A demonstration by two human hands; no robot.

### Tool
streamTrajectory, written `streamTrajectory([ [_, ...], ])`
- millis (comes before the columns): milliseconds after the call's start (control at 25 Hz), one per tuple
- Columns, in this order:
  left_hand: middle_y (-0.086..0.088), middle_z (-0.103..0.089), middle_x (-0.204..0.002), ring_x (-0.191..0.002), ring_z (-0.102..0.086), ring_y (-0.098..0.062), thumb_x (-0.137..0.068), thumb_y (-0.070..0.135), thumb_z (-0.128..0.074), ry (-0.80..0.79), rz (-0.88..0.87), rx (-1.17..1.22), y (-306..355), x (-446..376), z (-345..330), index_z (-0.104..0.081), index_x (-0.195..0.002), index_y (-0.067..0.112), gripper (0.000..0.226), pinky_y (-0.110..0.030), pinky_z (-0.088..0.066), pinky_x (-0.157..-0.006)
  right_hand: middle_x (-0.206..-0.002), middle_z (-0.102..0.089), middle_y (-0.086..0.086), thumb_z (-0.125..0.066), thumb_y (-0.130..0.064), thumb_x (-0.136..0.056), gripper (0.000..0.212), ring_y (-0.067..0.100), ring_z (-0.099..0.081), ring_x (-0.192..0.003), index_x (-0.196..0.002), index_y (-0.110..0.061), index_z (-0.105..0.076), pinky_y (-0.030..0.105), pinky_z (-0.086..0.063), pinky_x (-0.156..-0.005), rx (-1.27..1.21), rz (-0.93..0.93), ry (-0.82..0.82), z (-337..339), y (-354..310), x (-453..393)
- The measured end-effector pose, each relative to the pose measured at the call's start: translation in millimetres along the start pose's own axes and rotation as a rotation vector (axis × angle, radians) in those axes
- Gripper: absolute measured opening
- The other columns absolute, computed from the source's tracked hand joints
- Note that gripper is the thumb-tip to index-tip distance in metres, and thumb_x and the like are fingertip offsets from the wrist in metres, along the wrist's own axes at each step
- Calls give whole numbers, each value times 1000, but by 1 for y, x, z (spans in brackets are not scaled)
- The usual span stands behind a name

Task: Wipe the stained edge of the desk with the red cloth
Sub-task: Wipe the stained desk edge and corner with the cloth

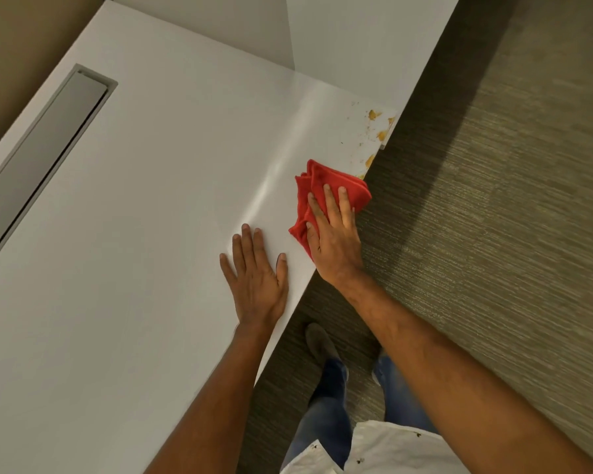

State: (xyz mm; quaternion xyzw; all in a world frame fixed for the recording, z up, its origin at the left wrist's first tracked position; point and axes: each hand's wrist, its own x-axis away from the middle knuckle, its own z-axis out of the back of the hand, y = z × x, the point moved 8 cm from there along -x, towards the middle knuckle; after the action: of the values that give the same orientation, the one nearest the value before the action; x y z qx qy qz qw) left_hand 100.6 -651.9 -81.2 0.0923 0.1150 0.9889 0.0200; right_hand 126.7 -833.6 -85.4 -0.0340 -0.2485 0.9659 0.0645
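Broad white desk [134,206], smooth and faintly glossy, hard and flat, with a straight front edge running diagonally above grey-brown ribbed carpet [493,234]. Set into the top at far left, a long grey recessed cable tray [42,165] with a flat lid. Near the far right corner of the top, along the edge, yellow-brown stains [379,131]: scattered blotches and fine specks, apparently dried on. Just short of those blotches, red cloth [326,189], crumpled into loose folds, lying on the top right at the edge, one corner hanging slightly over. Soft, light and limp by the look of it, probably microfibre with a fine nap; likely to bunch or slide on so slick a surface unless pressed flat from above, so best held under a flat palm rather than pinched at a corner. Right hand [332,241] pressed on top of the cloth, fingers slightly apart and extended, palm down, not clamped around it. Left hand [257,275] flat on bare desk just beside, fingers spread, holding nothing, seemingly bracing. Stains apparently untouched, so wiping stroke toward the corner judged the step in hand.
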Motion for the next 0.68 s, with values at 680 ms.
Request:
streamTrajectory([
  [680,3,-13,-173,-159,-8,-21,-101,59,-17,186,189,-40,16,-18,2,-17,-163,26,70,-52,-9,-128,-171,-32,5,-34,-41,-112,53,30,-18,-162,-162,-24,-37,63,-14,-129,-130,684,128,-16,40,27],
])
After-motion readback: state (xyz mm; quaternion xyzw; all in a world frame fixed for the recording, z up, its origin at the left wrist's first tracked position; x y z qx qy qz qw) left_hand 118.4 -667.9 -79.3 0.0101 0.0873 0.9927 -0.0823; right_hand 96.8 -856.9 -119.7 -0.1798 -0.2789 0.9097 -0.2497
